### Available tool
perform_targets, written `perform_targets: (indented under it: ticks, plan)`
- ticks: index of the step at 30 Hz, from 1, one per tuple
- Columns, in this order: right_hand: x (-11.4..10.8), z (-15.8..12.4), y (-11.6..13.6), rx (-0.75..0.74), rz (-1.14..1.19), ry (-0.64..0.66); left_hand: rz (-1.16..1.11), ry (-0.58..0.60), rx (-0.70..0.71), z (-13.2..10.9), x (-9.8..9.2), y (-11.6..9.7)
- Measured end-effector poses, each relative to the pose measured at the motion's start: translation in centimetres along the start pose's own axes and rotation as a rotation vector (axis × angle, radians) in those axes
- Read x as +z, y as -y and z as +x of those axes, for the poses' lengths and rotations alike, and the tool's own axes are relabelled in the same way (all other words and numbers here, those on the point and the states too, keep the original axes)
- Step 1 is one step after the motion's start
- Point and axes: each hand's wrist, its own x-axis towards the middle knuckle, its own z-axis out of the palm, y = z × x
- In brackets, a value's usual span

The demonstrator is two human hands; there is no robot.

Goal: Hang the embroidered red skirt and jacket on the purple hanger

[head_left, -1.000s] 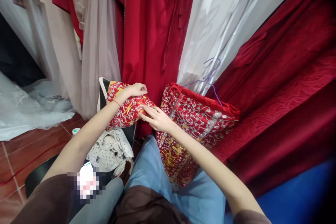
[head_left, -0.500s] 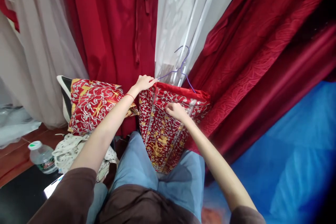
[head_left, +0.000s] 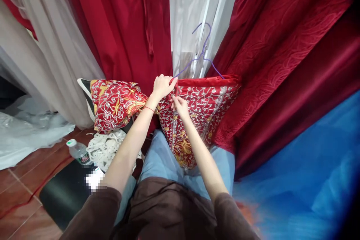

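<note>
A red garment with silver and gold embroidery (head_left: pixel 198 101) hangs from a purple wire hanger (head_left: pixel 207 41) in front of my knees, its lower part between my legs. My left hand (head_left: pixel 163 87) is closed on the garment's top left corner, by the hanger's left end. Just below it, my right hand (head_left: pixel 180 107) pinches at the garment's left edge; what lies between those fingertips is too small to make out. Another red embroidered cloth piece (head_left: pixel 115 105), folded, lies left of my left wrist.
Red dresses (head_left: pixel 126 22) hang left and right of a white panel (head_left: pixel 187 11). A blue fabric (head_left: pixel 306 165) spreads at the right. On the left are a plastic bottle (head_left: pixel 78 151), a spotted white cloth (head_left: pixel 104 148), a black seat (head_left: pixel 67 191) and pale tulle (head_left: pixel 30 131).
My right hand has moved left and up, from the garment's middle to its left edge near my left hand. The view has shifted, and the hanger and garment sit higher and further right.
</note>
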Motion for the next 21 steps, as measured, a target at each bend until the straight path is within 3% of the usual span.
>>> perform_targets:
  ticks: [3, 7, 13, 17, 21]
  plan:
    - [-2.0, -0.8, 0.2, -0.007, 0.026, -0.082, 0.012, -0.005, 0.018, 0.1, 0.2, 0.3]
    - [-6.8, -1.7, 0.5, 0.002, 0.075, -0.251, 0.007, -0.016, 0.023, 0.3, 0.5, 0.4]
    - [-13.0, -3.9, -0.7, 0.171, 0.374, -0.444, -0.063, 0.003, 0.002, 0.2, 0.6, 0.4]
    - [-13.2, -4.2, -0.9, 0.237, 0.351, -0.448, -0.087, 0.002, 0.003, 0.1, 0.5, 0.5]
    - [-10.5, -2.9, 0.5, 0.219, 0.277, -0.418, -0.072, 0.043, 0.024, -0.1, 0.1, 0.6]
